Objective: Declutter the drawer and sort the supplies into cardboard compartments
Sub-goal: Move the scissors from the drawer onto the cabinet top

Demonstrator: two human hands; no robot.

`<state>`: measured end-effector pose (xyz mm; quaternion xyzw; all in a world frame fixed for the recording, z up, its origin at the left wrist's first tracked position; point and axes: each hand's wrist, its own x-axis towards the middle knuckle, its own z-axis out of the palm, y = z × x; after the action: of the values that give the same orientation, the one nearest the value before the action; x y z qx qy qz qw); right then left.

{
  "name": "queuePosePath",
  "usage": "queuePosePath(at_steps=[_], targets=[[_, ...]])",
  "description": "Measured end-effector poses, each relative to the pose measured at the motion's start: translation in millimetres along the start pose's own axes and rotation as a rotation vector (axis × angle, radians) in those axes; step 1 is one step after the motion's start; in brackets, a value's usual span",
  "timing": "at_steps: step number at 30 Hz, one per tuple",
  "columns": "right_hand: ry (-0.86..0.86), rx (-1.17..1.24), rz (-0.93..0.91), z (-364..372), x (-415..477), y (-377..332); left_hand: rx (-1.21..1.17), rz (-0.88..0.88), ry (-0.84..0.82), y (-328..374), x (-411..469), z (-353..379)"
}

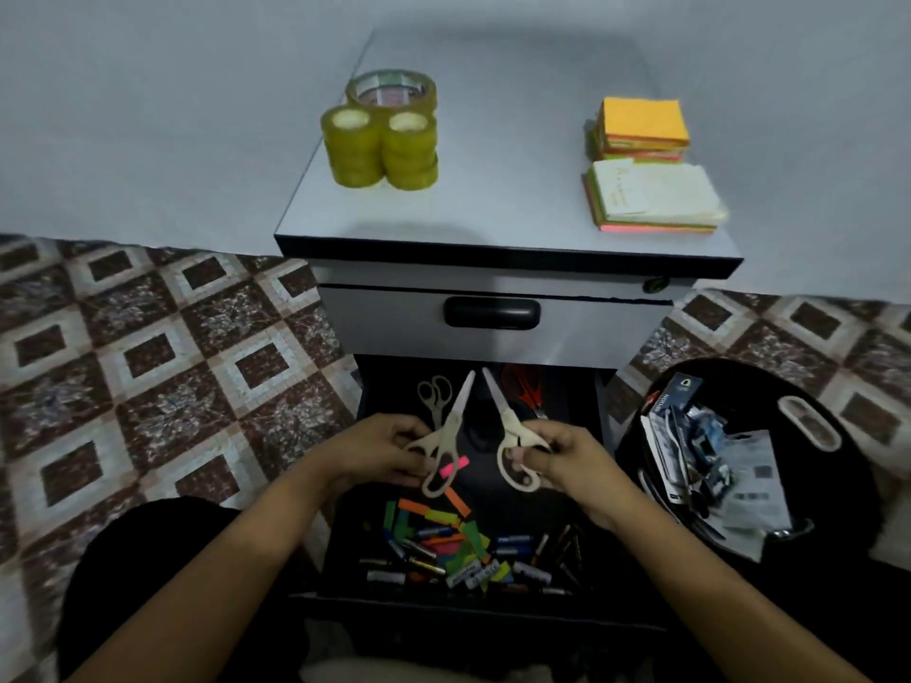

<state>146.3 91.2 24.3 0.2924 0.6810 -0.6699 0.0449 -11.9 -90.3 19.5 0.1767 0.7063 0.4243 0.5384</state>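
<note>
Hovering between the drawer (522,500) edges, left hand (379,451) grips left scissors (446,431), right hand (567,458) grips right scissors (508,426).

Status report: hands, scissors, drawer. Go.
Left hand grips one cream scissors; right hand grips a second pair. Both over the open drawer. Batteries, colour tabs, third pair, red scissors inside.
</note>
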Motion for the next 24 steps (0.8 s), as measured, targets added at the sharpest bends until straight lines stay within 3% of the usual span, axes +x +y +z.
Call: queuePosePath(at_steps=[6, 13, 19, 24], targets=[[0.089, 0.023, -0.265, -10, -38, -85, -0.060, 0.256, 0.082, 82, -49, 2], [0.255, 0.089, -0.387, -38, -30, -197, -0.089, 0.445, 0.198, 189, -59, -9], [0.352, 0.121, -0.288, -66, 20, -280, -0.046, 0.429, 0.411, 283, -15, -20], [0.362, -0.019, -0.153, -73, 83, -306, 0.048, 0.341, 0.591, 324, 35, -32]])
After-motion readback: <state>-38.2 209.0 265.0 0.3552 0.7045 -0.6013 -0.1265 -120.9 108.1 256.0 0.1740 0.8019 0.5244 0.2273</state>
